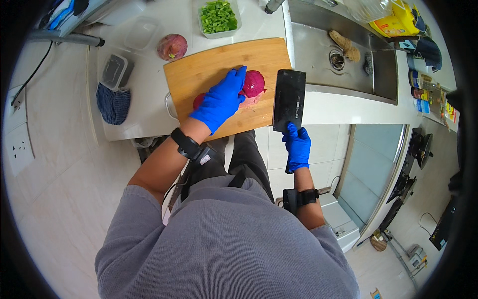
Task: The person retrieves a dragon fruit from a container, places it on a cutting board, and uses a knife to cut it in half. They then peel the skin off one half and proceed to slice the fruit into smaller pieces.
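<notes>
A wooden cutting board [224, 59] lies on the counter before me. My left hand [223, 98], in a blue glove, reaches over it with its fingers at the left side of a cut, deep magenta root vegetable [254, 83]. Another red piece [198, 101] shows left of the glove; what lies under the palm is hidden. Pink juice and small bits mark the wood below the cut vegetable. In my right hand [298, 146], also gloved in blue, is the handle of a dark cleaver [289, 101]. Its broad blade is just off the board's right edge.
Behind the board sit a whole purplish-red root vegetable [172, 47] and a plastic tub of chopped greens [219, 18]. A lidded container [116, 71] and a dark blue ribbed cloth [113, 104] lie at left. The steel sink [313, 48] is at right, holding a brown root [345, 45].
</notes>
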Motion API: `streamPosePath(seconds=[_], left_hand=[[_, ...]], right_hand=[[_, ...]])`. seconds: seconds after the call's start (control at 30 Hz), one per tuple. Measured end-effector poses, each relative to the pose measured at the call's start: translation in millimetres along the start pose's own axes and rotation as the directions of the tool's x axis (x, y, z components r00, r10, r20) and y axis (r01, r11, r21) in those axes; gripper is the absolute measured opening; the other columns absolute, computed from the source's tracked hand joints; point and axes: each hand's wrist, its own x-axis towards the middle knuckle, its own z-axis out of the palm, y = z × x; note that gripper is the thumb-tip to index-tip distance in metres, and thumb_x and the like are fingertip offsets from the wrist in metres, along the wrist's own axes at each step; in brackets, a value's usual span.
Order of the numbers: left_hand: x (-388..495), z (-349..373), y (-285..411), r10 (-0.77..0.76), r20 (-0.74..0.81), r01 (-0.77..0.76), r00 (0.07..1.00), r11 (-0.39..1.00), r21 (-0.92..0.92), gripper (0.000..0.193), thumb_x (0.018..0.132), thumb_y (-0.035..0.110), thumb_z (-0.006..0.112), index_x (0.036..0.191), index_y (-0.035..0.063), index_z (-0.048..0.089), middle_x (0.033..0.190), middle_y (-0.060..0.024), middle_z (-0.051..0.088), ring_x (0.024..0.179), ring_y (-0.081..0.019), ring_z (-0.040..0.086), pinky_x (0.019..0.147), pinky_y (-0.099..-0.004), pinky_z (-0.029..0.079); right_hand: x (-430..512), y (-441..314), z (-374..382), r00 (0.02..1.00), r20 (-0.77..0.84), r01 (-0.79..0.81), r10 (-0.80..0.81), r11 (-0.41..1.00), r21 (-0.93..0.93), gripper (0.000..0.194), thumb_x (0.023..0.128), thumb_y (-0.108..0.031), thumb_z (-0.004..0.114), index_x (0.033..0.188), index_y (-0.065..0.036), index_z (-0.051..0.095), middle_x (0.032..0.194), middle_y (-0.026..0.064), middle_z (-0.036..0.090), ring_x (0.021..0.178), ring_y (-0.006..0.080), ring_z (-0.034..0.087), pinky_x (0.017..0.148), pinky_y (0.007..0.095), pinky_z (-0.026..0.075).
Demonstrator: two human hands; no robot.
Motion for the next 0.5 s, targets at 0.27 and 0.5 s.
streamPosePath(seconds=[0.27, 0.5], left_hand=[[3, 12, -2, 0.043, -0.052, -0.046, 0.998, 0.996, -0.073, 0.085, 0.075, 0.008, 0.071, 0.145, 0.0052, 0.023, 0.141, -0.0255, 0.036, 0.131, -0.0401, 0.034, 0.107, -0.0408, 0.033], [-3, 6, -1, 0.048, -0.159, -0.083, 0.986, 0.973, -0.217, 0.084, 0.074, 0.009, 0.072, 0.145, 0.0059, 0.026, 0.140, -0.0244, 0.037, 0.132, -0.0389, 0.034, 0.108, -0.0405, 0.032]], right_hand=[[-4, 16, 43, 0.993, 0.118, -0.005, 0.003, 1.000, 0.016, 0.032, 0.084, -0.032, 0.071, 0.091, -0.002, 0.063, 0.069, 0.0033, 0.061, 0.057, 0.0092, 0.049, 0.053, 0.0255, 0.041], [-23, 2, 62, 0.969, 0.240, 0.069, -0.062, 0.997, -0.020, 0.033, 0.086, -0.030, 0.068, 0.095, 0.001, 0.063, 0.069, 0.0050, 0.060, 0.061, 0.0111, 0.053, 0.057, 0.0270, 0.043]])
